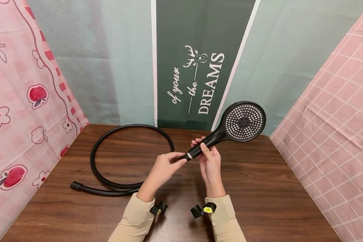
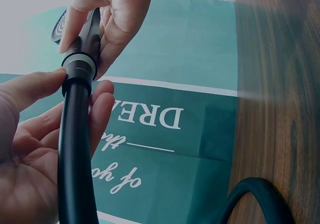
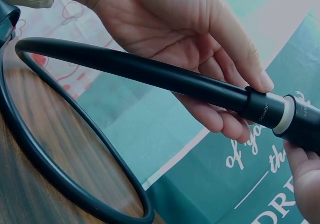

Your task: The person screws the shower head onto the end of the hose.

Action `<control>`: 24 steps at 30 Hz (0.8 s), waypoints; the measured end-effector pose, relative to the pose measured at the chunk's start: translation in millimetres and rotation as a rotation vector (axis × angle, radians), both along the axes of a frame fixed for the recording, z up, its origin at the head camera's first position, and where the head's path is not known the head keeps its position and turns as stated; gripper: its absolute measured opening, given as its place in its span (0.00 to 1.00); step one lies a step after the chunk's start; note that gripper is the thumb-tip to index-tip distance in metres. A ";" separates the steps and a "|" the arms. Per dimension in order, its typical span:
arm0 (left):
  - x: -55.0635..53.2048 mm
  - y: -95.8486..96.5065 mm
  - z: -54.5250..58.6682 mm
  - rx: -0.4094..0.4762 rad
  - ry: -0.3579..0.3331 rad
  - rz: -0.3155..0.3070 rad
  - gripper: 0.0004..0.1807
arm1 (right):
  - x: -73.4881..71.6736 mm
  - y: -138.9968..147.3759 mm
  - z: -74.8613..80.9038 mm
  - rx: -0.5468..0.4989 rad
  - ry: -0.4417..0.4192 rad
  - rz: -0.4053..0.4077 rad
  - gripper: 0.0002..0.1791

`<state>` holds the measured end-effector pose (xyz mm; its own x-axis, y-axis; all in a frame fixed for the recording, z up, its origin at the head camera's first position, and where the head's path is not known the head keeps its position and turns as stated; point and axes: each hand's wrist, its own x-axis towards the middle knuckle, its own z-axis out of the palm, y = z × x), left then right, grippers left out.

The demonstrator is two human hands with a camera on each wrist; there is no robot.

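A black handheld shower head (image 1: pixel 245 121) is held above the table, tilted up to the right, its nozzle face toward the head camera. My right hand (image 1: pixel 211 163) grips its handle (image 1: pixel 208 141), thumb on the near side. With thumb and fingers, my left hand (image 1: pixel 165 165) pinches the connector nut (image 3: pixel 265 109) of a black shower hose (image 1: pixel 92 158) at the handle's lower end. A pale ring (image 3: pixel 285 115) shows between nut and handle. In the left wrist view, my left thumb presses the nut's side, and the hose runs down past the palm.
The hose loops over the left part of the wooden table (image 1: pixel 260 188). Its other end (image 1: pixel 76 185) lies near the table's left side. A green-grey cloth (image 1: pixel 130 67) with lettering hangs behind, and pink cloths (image 1: pixel 335 117) hang at both sides. Both sleeves carry small black wrist devices (image 1: pixel 209 207).
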<state>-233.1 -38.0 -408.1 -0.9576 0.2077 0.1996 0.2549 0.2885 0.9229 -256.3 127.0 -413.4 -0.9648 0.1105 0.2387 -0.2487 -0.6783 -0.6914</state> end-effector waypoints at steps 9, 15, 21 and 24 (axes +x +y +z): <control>-0.7 0.0 -0.5 -0.006 0.012 -0.002 0.14 | 0.3 -0.1 0.6 -0.015 0.012 0.016 0.14; 0.3 -0.1 -0.3 -0.013 0.028 0.004 0.14 | 1.2 -1.1 0.9 -0.014 0.014 0.017 0.10; 2.3 0.2 2.5 -0.031 0.050 0.011 0.13 | 1.4 -1.8 1.5 -0.008 0.029 0.015 0.09; 2.9 -0.4 4.3 -0.028 0.048 0.009 0.14 | 1.4 -1.9 1.5 0.001 0.038 0.013 0.09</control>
<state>-230.2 -38.4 -403.8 -0.9491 0.2053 0.2391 0.2955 0.3167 0.9013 -255.0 125.1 -411.8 -0.9564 0.0980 0.2751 -0.2660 -0.6812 -0.6820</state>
